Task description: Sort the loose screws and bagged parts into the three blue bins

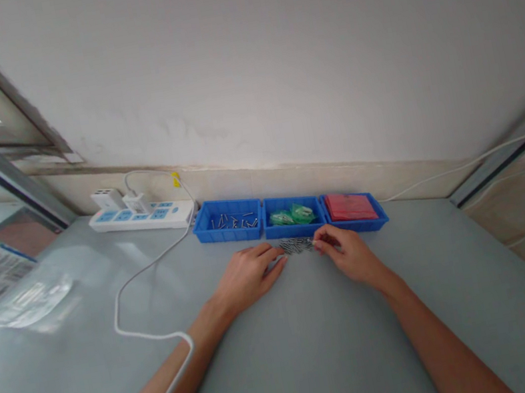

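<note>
Left hand lies palm down on the bench, fingers extended, grip slack and holding nothing. Right hand is curled, fingertips pinched at the edge of the small screw pile. The pile lies between both hands, just before the middle blue tray.

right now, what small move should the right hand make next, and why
Probably lift one screw out of the pile. The right hand has its fingertips pinched at the pile's right edge, the left hand lies flat at its left edge, and the left bin behind already holds loose screws. Whether a screw is already gripped is too small to tell.
</note>
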A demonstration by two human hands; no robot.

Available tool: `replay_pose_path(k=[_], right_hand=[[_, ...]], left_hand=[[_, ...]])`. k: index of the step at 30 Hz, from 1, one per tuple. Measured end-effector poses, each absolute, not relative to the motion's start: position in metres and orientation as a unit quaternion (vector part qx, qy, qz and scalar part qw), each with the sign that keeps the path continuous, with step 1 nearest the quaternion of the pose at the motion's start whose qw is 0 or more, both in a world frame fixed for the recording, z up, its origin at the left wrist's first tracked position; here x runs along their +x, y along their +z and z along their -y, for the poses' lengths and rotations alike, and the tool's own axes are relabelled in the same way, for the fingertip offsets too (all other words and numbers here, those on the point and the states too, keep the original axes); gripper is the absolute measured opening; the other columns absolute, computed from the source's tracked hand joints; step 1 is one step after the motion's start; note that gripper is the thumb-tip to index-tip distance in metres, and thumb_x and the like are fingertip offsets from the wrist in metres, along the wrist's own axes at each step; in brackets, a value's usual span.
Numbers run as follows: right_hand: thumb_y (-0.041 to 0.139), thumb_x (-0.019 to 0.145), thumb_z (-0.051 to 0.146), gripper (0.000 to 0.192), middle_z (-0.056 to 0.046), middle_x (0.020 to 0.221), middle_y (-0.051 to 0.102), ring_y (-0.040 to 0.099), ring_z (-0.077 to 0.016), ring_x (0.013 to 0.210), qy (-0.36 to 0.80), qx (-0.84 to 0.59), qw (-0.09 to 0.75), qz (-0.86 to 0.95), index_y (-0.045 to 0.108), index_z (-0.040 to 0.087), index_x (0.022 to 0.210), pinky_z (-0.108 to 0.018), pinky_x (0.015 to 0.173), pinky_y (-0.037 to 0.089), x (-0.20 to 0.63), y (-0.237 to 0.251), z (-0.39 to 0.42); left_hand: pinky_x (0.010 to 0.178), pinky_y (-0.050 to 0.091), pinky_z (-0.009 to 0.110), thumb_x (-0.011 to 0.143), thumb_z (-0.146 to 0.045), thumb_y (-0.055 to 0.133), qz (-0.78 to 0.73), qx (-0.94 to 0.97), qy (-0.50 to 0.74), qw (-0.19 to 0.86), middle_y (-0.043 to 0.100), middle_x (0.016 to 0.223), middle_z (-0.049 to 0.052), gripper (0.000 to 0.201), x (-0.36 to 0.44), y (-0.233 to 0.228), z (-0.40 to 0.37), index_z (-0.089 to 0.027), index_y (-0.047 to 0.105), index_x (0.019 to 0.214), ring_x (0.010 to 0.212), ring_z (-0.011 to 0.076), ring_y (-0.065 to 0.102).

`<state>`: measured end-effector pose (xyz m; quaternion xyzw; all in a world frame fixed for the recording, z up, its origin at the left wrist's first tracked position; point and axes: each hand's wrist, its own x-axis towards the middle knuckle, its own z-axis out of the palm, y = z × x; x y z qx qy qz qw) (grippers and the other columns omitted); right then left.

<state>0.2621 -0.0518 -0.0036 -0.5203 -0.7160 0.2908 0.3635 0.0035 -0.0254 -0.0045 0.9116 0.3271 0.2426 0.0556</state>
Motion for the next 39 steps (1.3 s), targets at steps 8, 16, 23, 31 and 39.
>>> replay_pose_path(k=[8, 16, 23, 31, 39], right_hand=[[0.069, 0.087, 0.053, 0.037, 0.002, 0.070, 0.068, 0.062, -0.0146, 0.061, 0.472, -0.461, 0.465, 0.590, 0.060, 0.023, 0.108, -0.028, 0.060, 0.052, 0.228, -0.006, 0.057], [0.068, 0.088, 0.051, 0.038, 0.003, 0.070, 0.067, 0.065, -0.0155, 0.063, 0.479, -0.454, 0.461, 0.593, 0.060, 0.023, 0.113, -0.029, 0.063, 0.054, 0.218, -0.008, 0.061], [0.057, 0.097, 0.039, 0.020, -0.002, 0.079, 0.072, 0.069, -0.0184, 0.072, 0.312, -0.519, 0.396, 0.690, 0.067, 0.023, 0.104, -0.030, 0.068, 0.053, 0.230, -0.005, 0.061], [0.057, 0.096, 0.024, 0.015, -0.004, 0.086, 0.074, 0.068, -0.0206, 0.075, 0.104, -0.574, 0.270, 0.766, 0.071, 0.022, 0.100, -0.033, 0.072, 0.050, 0.253, -0.008, 0.056], [0.061, 0.097, 0.026, 0.012, -0.005, 0.087, 0.070, 0.065, -0.0210, 0.078, 0.072, -0.580, 0.191, 0.789, 0.071, 0.021, 0.098, -0.031, 0.071, 0.048, 0.252, -0.011, 0.055]], left_hand=[[0.073, 0.055, 0.027, 0.106, -0.042, 0.047, -0.334, 0.904, 0.261, 0.063, 0.075, 0.095, 0.005, 0.037, 0.006, -0.003, 0.030, -0.021, 0.063, 0.132, 0.076, 0.0163, 0.071], [0.073, 0.052, 0.026, 0.109, -0.033, 0.040, -0.254, 0.936, 0.241, 0.038, 0.073, 0.091, 0.005, 0.033, 0.009, -0.002, 0.033, -0.019, 0.069, 0.107, 0.080, 0.0159, 0.071], [0.071, 0.052, 0.029, 0.107, -0.043, 0.044, -0.460, 0.824, 0.326, -0.059, 0.078, 0.097, 0.008, 0.037, -0.021, -0.003, 0.003, -0.019, 0.072, 0.108, 0.079, 0.0200, 0.073], [0.062, 0.049, 0.027, 0.104, -0.043, 0.048, -0.525, 0.796, 0.301, -0.017, 0.078, 0.090, 0.004, 0.038, -0.028, 0.001, -0.001, -0.022, 0.066, 0.130, 0.068, 0.0186, 0.070], [0.067, 0.052, 0.029, 0.105, -0.034, 0.046, -0.398, 0.887, 0.232, 0.000, 0.077, 0.090, 0.005, 0.031, 0.000, -0.004, 0.023, -0.022, 0.068, 0.123, 0.075, 0.0201, 0.072]])
